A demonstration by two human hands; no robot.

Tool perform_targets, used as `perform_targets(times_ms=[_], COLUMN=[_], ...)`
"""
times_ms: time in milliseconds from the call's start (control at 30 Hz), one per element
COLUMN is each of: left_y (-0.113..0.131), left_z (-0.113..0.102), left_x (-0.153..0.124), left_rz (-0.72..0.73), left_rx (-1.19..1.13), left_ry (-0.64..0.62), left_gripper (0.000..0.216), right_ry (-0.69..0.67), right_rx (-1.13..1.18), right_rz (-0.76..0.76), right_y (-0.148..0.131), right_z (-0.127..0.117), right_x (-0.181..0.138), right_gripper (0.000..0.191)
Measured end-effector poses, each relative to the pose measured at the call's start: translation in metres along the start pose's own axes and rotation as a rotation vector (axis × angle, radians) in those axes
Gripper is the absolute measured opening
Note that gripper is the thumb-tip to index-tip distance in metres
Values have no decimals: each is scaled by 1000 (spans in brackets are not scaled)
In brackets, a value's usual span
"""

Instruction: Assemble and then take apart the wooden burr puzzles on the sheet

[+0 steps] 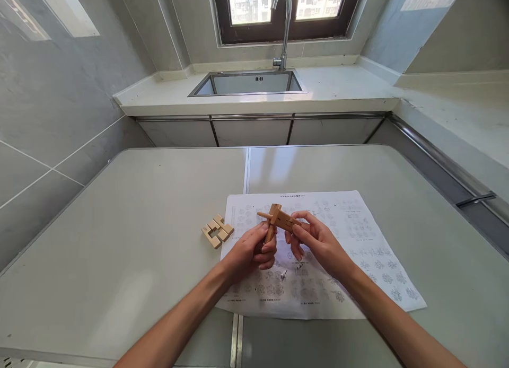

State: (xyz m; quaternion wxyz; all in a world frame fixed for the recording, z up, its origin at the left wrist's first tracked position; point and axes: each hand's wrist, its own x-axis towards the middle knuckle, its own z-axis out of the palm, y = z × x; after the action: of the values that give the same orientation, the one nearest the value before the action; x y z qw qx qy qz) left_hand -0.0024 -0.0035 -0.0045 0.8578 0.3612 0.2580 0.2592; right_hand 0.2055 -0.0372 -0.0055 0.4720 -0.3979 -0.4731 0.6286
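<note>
Above a printed instruction sheet point(382, 272), both hands hold joined wooden puzzle pieces point(283, 218). My left hand point(258, 247) is closed, its thumb and fingers around the lower end of an upright wooden bar. My right hand point(312, 236) pinches the right end of a bar that crosses it, thumb in front and fingers behind. A thin wooden stick end juts out to the left of the joint. How the pieces lock together is too small to tell. Left of the sheet, several notched wooden pieces point(217, 231) lie together on the table.
The grey table point(119, 241) has a seam running down its middle. Beyond it stands a white counter point(338, 87) with a steel sink point(254, 82) and a tall tap point(285, 28) under a window. Tiled walls close in the left side; a ledge runs along the right.
</note>
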Motion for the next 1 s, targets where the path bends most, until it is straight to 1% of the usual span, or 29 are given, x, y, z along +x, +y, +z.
perform_targets(times_ms=[133,333,567,800,933,1000], left_y=[1,5,6,10,10,8], left_z=[3,7,6,4,3,4], left_x=[-2,-6,-8,-10,-9,-9], left_rz=[31,-24,-61,-92,-92,-94], left_rx=[46,-21,96,85,140,172], left_ry=[29,-43,-32,-29,-37,-31], left_gripper=[33,30,36,39,41,42], right_ry=[11,-128,-100,-170,-241,-213], right_rx=[-17,67,-34,-167,-105,-102], right_rz=[-7,-7,-39,-59,-31,-19], right_y=[0,4,4,-3,0,4], right_z=[-1,-4,-2,-5,-8,-7], right_x=[0,1,1,-1,-2,-2], right_gripper=[31,30,30,29,32,32])
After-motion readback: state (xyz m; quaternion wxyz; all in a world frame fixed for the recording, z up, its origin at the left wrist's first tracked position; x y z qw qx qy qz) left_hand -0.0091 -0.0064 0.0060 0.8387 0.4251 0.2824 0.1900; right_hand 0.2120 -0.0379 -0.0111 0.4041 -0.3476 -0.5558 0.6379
